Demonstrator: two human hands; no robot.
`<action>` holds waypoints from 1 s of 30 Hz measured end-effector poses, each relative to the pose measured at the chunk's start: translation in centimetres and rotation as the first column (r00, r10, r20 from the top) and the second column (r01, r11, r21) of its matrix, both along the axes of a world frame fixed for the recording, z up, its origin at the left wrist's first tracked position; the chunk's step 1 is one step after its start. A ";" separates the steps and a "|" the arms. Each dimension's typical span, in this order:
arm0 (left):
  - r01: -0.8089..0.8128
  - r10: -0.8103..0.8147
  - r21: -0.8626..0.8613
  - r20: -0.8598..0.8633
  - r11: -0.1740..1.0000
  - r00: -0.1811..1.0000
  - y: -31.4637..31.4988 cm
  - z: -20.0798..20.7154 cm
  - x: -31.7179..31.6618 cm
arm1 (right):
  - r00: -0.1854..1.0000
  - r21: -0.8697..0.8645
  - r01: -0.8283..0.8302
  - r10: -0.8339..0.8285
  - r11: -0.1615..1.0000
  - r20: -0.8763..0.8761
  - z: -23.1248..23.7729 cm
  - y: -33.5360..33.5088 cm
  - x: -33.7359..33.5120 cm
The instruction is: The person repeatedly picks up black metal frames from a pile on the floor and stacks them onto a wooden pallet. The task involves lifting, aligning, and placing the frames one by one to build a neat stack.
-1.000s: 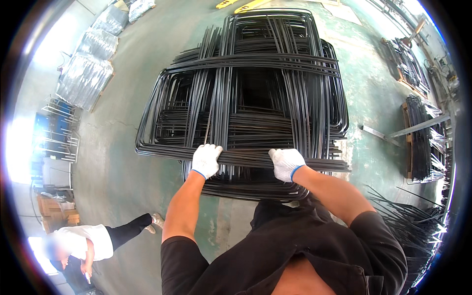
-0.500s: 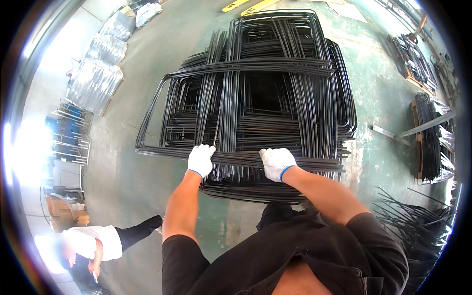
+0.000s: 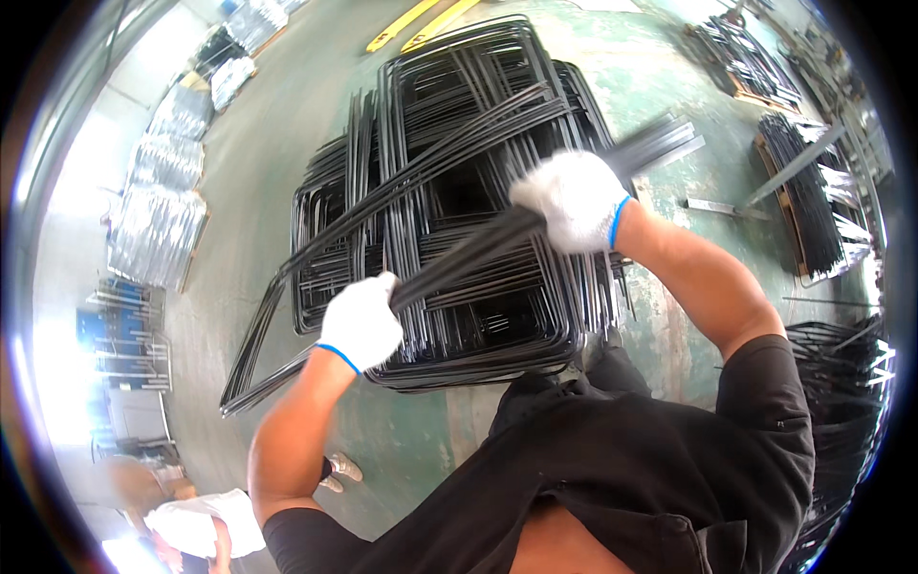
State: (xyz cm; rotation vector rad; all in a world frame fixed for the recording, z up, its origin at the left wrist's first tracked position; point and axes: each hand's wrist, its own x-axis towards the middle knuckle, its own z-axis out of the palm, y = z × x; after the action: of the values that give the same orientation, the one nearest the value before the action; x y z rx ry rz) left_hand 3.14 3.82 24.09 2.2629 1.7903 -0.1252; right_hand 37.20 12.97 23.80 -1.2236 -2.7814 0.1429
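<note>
Both my hands wear white knitted gloves with blue cuffs. My left hand [image 3: 361, 323] is closed round a bundle of bent black metal frames [image 3: 467, 256], near its left end. Farther up the same long side, my right hand [image 3: 572, 201] grips the bundle, its glove slightly blurred. The bundle slants from lower left to upper right, with the right side higher. Its bent, closed end hangs past the left of a large stack of similar black frames [image 3: 392, 215]. The bundle's other long side crosses over the stack. Some fingers are hidden behind the tubes.
Yellow forks [image 3: 406, 27] lie beyond the stack. Wrapped bundles [image 3: 158, 234] line the left wall. At lower left is a person in a white top [image 3: 206, 524]. Loaded pallets [image 3: 808, 201] and a metal bar [image 3: 722, 207] are at right, with loose black rods [image 3: 832, 383] nearer me.
The bundle has tilted, its right end raised and its left end swung toward me. My right hand has risen, and my left has moved slightly left and nearer. The view has shifted too.
</note>
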 end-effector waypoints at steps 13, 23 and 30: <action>-0.175 0.222 -0.169 0.323 0.970 0.920 4.3 15.2 19.4 | -0.143 -0.078 -0.790 -0.307 0.608 -0.941 -1.9 -14.4 -15.9; 0.016 -0.001 -0.035 0.389 0.999 0.921 -1.0 23.3 40.1 | -0.416 0.126 -0.908 -0.818 0.400 -0.398 11.4 -18.4 0.8; 0.266 -0.289 0.116 0.465 0.957 0.837 -7.1 33.5 41.5 | -0.596 0.350 -0.789 -0.769 0.506 -0.231 14.4 -17.5 21.3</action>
State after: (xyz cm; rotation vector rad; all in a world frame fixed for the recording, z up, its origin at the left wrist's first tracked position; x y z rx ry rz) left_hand 44.60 -3.27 57.57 2.3085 1.2164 0.3984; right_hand 58.51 -4.56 38.22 0.4729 -0.0975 1.7834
